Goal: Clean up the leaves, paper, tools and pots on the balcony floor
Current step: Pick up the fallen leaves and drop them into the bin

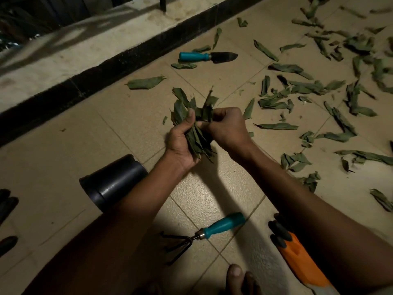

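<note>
My left hand grips a thick bunch of green leaves above the tiled balcony floor. My right hand pinches the same bunch from the right side, fingers curled into it. Many loose leaves lie scattered over the tiles to the right. A black pot lies on its side under my left forearm. A teal-handled trowel lies near the kerb. A teal-handled hand rake lies between my forearms.
An orange and black glove lies under my right forearm. Dark glove fingers show at the left edge. A raised concrete kerb with a black strip runs along the far side. My toes are at the bottom.
</note>
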